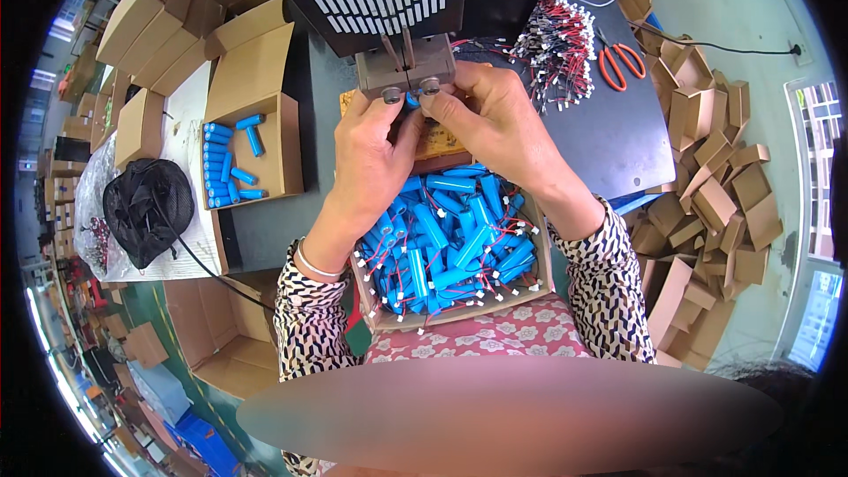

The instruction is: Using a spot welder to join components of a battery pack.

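Both hands meet under the two metal electrodes (398,51) of a black bench welding machine (486,13). A small blue battery cell (412,100) shows between my fingertips, mostly hidden by them. My left hand (375,143) pinches it from the left, thumb and fingers closed. From the right, my right hand (496,119) closes thumb and forefinger at the same cell; whether a wire lead is also in that pinch I cannot make out. Just below my wrists, a cardboard box (542,256) is heaped with blue cells (450,243) bearing red and black leads with white plugs.
On the dark table's left stands an open cardboard box (281,146) with blue cells. A heap of connector leads (561,49) and orange-handled pliers (623,66) lie right. Many small cartons (707,194) pile up beyond the right edge. A black mesh bag (148,212) sits far left.
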`<state>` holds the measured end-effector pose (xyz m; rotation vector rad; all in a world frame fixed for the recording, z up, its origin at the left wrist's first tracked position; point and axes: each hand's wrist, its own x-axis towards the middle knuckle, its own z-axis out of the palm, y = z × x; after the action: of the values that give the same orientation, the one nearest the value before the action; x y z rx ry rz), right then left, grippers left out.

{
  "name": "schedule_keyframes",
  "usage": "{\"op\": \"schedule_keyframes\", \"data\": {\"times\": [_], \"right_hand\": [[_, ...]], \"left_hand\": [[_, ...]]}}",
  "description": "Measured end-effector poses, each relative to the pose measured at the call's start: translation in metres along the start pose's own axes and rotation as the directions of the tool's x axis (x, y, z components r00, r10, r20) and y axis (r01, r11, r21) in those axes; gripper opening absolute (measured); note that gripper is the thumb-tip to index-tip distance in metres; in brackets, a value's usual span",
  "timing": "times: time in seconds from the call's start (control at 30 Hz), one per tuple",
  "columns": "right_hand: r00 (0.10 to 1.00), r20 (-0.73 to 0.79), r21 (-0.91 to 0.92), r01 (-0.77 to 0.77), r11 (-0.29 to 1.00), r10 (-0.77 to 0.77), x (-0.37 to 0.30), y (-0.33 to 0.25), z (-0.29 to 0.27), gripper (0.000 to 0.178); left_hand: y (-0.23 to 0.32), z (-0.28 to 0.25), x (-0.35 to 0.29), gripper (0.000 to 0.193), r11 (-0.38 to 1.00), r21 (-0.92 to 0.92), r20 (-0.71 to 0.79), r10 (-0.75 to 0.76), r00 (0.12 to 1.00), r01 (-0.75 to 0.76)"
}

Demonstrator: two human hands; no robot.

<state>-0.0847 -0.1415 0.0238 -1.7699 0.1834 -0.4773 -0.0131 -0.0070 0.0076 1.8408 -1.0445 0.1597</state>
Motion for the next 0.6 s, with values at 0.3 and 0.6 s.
{"op": "schedule_keyframes", "data": {"times": [0.3,0.6], "right_hand": [[0.995,0.063,0.064,-0.076,0.995,0.072,0.0,-0.011,0.005,0.019],[0.861,0.508,-0.018,0.031,0.999,-0.018,-0.036,-0.032,-0.066,0.019]], "left_hand": [[-0.005,-0.007,-0.005,0.021,0.995,0.097,-0.002,0.03,1.0,-0.03],[-0.04,-0.078,-0.023,0.021,0.928,0.353,-0.061,-0.101,0.993,0.117]]}}
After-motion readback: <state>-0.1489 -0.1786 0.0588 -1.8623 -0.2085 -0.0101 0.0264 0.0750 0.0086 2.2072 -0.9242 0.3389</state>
